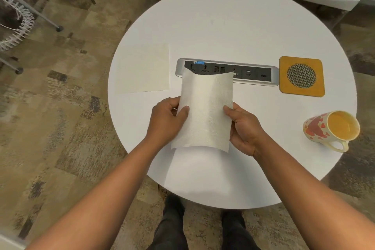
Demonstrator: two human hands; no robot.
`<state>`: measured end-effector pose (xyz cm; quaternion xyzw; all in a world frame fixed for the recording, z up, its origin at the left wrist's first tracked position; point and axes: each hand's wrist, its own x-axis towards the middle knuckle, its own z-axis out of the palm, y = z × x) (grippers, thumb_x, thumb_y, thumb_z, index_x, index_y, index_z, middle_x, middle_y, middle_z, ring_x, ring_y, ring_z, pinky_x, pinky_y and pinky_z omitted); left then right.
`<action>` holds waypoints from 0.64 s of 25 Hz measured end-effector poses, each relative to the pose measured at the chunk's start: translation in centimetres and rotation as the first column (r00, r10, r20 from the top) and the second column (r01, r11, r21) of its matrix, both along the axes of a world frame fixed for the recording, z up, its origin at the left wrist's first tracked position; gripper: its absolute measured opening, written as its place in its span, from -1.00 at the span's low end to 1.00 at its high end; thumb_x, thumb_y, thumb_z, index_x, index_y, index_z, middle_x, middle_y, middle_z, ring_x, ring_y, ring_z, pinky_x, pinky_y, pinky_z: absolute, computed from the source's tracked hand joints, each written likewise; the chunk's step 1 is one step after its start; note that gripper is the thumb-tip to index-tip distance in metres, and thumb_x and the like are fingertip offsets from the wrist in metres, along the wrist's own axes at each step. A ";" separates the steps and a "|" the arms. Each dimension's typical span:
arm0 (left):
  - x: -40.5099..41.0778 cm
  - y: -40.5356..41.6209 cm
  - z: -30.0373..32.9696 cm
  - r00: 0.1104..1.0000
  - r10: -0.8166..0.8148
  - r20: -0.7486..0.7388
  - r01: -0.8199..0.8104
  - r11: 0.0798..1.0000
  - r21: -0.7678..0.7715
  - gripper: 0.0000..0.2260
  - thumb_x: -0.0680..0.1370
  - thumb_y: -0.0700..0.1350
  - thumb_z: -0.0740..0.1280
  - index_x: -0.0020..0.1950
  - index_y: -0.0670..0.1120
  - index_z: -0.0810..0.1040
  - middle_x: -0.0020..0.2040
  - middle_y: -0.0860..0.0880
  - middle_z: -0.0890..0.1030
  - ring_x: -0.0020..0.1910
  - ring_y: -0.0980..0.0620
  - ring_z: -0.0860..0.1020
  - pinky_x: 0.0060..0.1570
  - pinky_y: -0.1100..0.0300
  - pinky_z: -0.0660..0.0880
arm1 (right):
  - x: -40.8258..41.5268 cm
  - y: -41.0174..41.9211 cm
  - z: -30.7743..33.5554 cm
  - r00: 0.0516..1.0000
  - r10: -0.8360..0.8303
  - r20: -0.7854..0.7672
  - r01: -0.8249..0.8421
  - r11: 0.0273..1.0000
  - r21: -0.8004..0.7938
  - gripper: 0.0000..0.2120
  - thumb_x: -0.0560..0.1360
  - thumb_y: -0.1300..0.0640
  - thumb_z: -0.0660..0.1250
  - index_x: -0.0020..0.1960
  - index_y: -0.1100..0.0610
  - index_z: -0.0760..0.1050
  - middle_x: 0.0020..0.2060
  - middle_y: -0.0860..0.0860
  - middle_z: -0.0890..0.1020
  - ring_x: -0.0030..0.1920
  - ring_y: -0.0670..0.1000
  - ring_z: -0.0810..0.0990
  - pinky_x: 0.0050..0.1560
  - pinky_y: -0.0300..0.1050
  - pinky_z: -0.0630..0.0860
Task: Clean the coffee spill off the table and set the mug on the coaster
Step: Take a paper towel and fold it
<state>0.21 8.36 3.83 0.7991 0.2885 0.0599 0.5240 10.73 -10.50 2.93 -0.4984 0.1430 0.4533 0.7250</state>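
- Counter [233, 26]: round, white, seen from above; a silver power strip [227, 72] with dark sockets is set into its middle.
- Paper towel [205, 110]: one white sheet held up above the counter's near half, between both hands. Its far edge covers part of the power strip from this view; its near edge curls slightly.
- Left hand [167, 121]: grips the towel's left edge. The thumb lies on top of the sheet and the fingers [174, 105] are clenched behind it.
- Right hand [244, 128]: grips the towel's right edge in the same manner, thumb on top, fingers closed underneath.
- Second paper towel [143, 69]: lies flat on the counter's left side, just left of the power strip and apart from the hands.
- Mug [332, 128]: stands on the counter near its right edge, well apart from the hands. It is cream with red hearts, the inside yellow, the handle pointing toward the person. It appears tilted in the wide-angle view; whether it holds liquid cannot be told.
- Coaster [302, 76]: square, yellow, with a round mesh centre; sits just beside the power strip's right end. Nothing rests on it; the mug is nearer the person and apart from it.
- Spill: no coffee stain can be made out on the white counter.
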 end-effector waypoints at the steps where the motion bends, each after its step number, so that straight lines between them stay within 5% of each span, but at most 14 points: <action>1: 0.2 -0.7 0.2 0.999 -0.041 -0.001 0.041 0.992 0.117 -0.82 0.60 -0.12 0.37 0.10 0.09 0.72 -0.13 -0.03 0.66 -0.19 0.04 0.57 -0.13 0.21 0.49 | -0.4 0.3 0.1 1.000 0.005 -0.002 -0.005 1.000 0.022 -0.74 0.66 0.16 0.21 0.28 0.10 0.56 0.16 0.10 0.69 0.14 0.09 0.68 0.02 -0.04 0.65; 4: 0.4 -2.7 0.3 0.986 -0.163 -0.040 0.167 0.953 0.254 -0.81 0.64 -0.11 0.28 0.17 -0.01 0.65 -0.19 -0.01 0.48 -0.21 0.08 0.45 -0.17 0.19 0.35 | -1.6 1.1 0.4 0.999 0.040 -0.012 -0.039 0.997 0.066 -0.70 0.68 0.09 0.16 0.36 0.11 0.49 0.22 0.12 0.66 0.22 0.12 0.64 0.16 0.02 0.61; 8: 0.6 -4.7 0.1 0.955 -0.269 -0.123 0.292 0.923 0.250 -0.60 0.70 -0.08 0.17 0.55 -0.03 0.42 -0.11 0.03 0.45 -0.05 0.00 0.49 -0.06 0.16 0.39 | -2.8 1.6 0.8 0.998 0.063 -0.030 -0.061 0.994 0.089 -0.70 0.70 0.06 0.12 0.33 0.10 0.51 0.20 0.12 0.67 0.21 0.10 0.65 0.20 0.01 0.60; 16: 0.4 -6.0 0.6 0.928 -0.319 -0.195 0.360 0.902 0.237 -0.55 0.72 -0.06 0.11 0.63 -0.07 0.25 0.11 -0.13 0.59 0.14 -0.13 0.56 0.10 0.01 0.50 | -3.8 1.3 0.8 0.993 0.118 0.001 -0.118 0.988 0.101 -0.67 0.71 0.10 0.07 0.38 0.16 0.46 0.23 0.13 0.65 0.28 0.07 0.60 0.40 0.03 0.44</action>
